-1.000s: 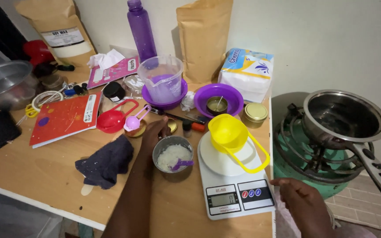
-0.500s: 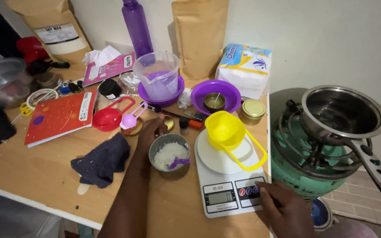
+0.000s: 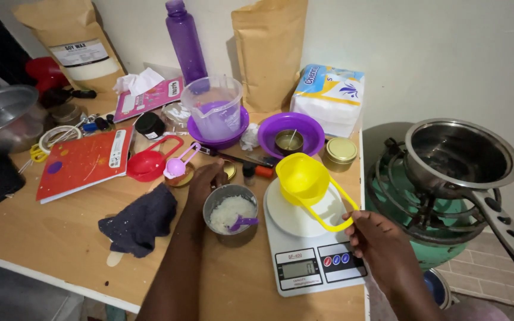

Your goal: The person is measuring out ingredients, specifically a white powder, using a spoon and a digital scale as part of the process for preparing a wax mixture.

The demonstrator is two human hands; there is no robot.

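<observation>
Right hand (image 3: 382,244) has risen from the scale (image 3: 310,252) buttons to the yellow cup (image 3: 302,177) handle.
Fingers pinch its loop; left hand (image 3: 204,181) steadies the flake-filled tin (image 3: 231,208), cup empty.

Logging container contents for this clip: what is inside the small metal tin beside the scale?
The metal tin holds white flakes, with a small purple scoop resting in them. The flakes cover the tin's bottom, so how deep they go cannot be seen. The left hand touches its far rim.
</observation>
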